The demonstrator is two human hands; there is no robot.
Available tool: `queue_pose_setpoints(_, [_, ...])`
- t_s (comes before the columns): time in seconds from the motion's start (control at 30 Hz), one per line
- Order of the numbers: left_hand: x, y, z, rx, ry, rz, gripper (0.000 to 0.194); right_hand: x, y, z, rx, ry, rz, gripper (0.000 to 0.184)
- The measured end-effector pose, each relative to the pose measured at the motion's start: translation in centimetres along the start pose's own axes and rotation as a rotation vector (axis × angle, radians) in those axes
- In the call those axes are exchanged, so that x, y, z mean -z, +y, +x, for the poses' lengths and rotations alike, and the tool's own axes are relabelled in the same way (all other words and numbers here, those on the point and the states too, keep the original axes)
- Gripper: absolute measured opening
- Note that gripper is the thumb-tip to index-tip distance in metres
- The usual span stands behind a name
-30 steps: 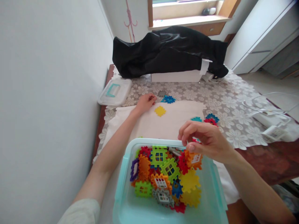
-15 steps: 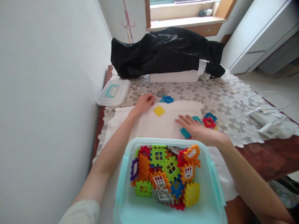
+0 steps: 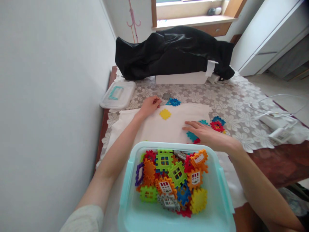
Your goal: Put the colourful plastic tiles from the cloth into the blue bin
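1. The right hand (image 3: 207,133) lies open on the white cloth (image 3: 166,132), fingers apart, just over a teal plastic puzzle piece (image 3: 191,136) and a red piece (image 3: 196,140).
2. The left hand (image 3: 151,106) rests at the cloth's far edge, fingers curled together; whether it holds anything, I cannot tell.
3. Just beyond it sit a grey piece (image 3: 166,96) and a blue piece (image 3: 173,102), with a yellow piece (image 3: 165,114) on the cloth beside it.
4. Right of the cloth, a small cluster of colored pieces (image 3: 216,125) lies on the lace tablecloth (image 3: 235,108).
5. Nearest me, a turquoise plastic tub (image 3: 127,206) holds a heap of mixed pieces (image 3: 169,183).
6. At the worktop's far left lies a clear lid (image 3: 118,95); black fabric (image 3: 171,54) drapes over a white box (image 3: 180,79) along the far edge.
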State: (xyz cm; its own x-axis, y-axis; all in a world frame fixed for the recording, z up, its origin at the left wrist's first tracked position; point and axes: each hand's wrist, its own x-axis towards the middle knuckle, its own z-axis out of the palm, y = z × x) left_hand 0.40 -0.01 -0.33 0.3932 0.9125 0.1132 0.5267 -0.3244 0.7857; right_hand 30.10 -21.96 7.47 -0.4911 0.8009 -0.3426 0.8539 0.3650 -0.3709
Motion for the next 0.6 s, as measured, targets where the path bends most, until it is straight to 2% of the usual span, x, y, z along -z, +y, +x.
queue_pose_setpoints(0.13, [0.1, 0.2, -0.1, -0.003, -0.008, 0.008, 0.024, -0.1, 0.0, -0.6, -0.010, -0.086, -0.004, 0.079])
queue_pose_setpoints(0.33, [0.1, 0.3, -0.1, 0.009, -0.005, 0.015, 0.025, -1.3, -0.9, -0.7, 0.039, 0.027, -0.052, 0.062])
queue_pose_setpoints(0.6, [0.1, 0.1, -0.1, 0.005, -0.002, 0.027, 0.026, -0.9, -1.2, -0.4, 0.039, 0.035, -0.003, 0.049])
